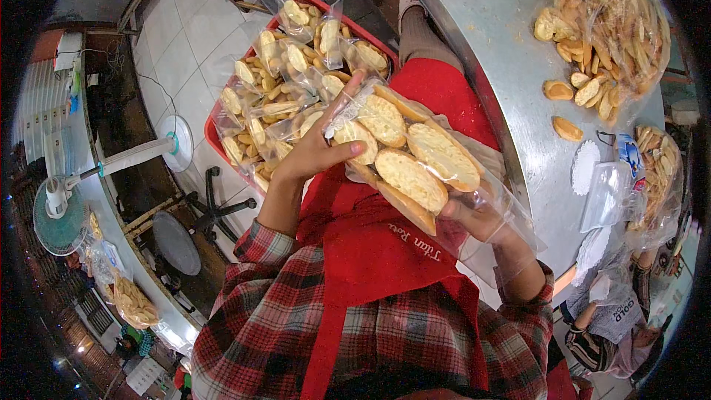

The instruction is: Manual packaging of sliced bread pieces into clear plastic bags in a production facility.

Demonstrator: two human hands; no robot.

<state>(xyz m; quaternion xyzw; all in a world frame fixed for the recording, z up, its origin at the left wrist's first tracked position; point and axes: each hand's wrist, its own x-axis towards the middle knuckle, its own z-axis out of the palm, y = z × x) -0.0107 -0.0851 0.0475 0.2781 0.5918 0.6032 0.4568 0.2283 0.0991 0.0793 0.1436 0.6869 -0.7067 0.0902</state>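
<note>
A clear plastic bag [414,158] of oval bread slices lies across both hands above my lap, tilted down to the right. At its left end, a white lacy paper doily [343,114] shows through the film. My left hand [314,153] grips that end, thumb on top and index finger stretched out along the edge. From underneath, my right hand [477,221] supports the other end, where loose empty film hangs past the wrist. Just beyond my left hand, a red plastic crate [211,136] is heaped with similar filled bags [278,80].
On the steel table [502,61] at right sit a large bag of bread slices [627,33], loose slices [566,129], paper doilies [586,166] and flat plastic bags [605,194]. A pedestal fan [133,156] and a wheeled chair base [214,205] stand left. Another person [605,311] is at lower right.
</note>
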